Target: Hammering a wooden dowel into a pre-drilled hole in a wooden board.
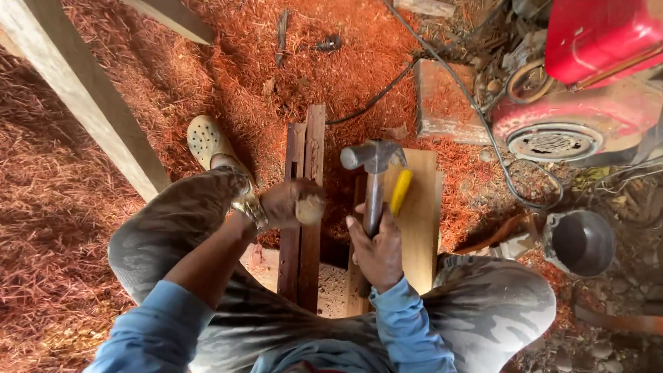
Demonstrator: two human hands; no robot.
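Red shavings [83, 207] are spread over the ground, thickest to the left of the dark plank [302, 207], which is taken here as the landmark. A pale post [90, 103] is seen slanting well to the left of the plank, and a cream clog [207, 141] is set just left of its far end. The left hand [290, 204] is closed around a small pale block [311, 207], which is held against the plank's upper face at mid-length. Just right of the plank, the right hand [376, 252] is wrapped firmly round the handle of a hammer [373, 179], whose steel head is raised beside the plank's far end. A yellow tool [400, 192] is gripped in the same hand alongside the handle. A light board [418, 221] is laid right of the plank, under the hammer. Farther right, a black cable [476, 110] is trailed towards a red machine [587, 76], and a dark pot [580, 242] is set well to the right of the plank.
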